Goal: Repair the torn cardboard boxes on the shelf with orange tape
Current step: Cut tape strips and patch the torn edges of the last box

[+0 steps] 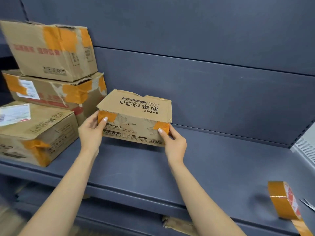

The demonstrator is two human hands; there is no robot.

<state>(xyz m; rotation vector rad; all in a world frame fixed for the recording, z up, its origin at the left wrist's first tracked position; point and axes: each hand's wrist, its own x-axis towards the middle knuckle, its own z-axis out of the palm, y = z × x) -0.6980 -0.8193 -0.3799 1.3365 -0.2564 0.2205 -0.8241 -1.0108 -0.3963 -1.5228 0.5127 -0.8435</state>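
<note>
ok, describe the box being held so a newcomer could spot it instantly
On the dark blue shelf, right of the three stacked boxes, sits the small box, apart from them. The left hand and right hand hold its taped front corners; it alone has "36" printed on top.

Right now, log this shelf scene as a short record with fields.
held item: small cardboard box, gripped at both ends, front edge tilted up off the shelf
left hand: thumb on the orange tape patch at the left corner
right hand: thumb on the orange patch at the right corner
stacked boxes: three at left, all patched orange
tape roll: on the shelf at right, loose end hanging
</note>
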